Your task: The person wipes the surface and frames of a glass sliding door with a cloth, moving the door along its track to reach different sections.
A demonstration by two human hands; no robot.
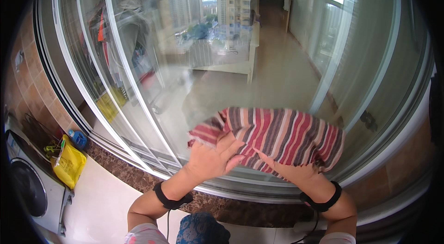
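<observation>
A striped cloth (284,133) in red, dark grey, peach and white is spread between my two hands, in front of a sliding glass door (225,88). My left hand (213,157) is at the cloth's left end, its fingers partly under the fabric and its thumb pointing right. My right hand (295,169) is at the lower right edge, mostly covered by the cloth, with the thumb showing on it. Both wrists wear black straps with cables. Whether the cloth touches the glass cannot be told.
White door frames (130,67) and floor tracks curve around in front. A dark marble sill (222,206) runs below them. At the left are a front-loading washing machine (29,186), a yellow bag (69,164) and a blue bottle (78,139). Clothes (138,57) hang behind the glass.
</observation>
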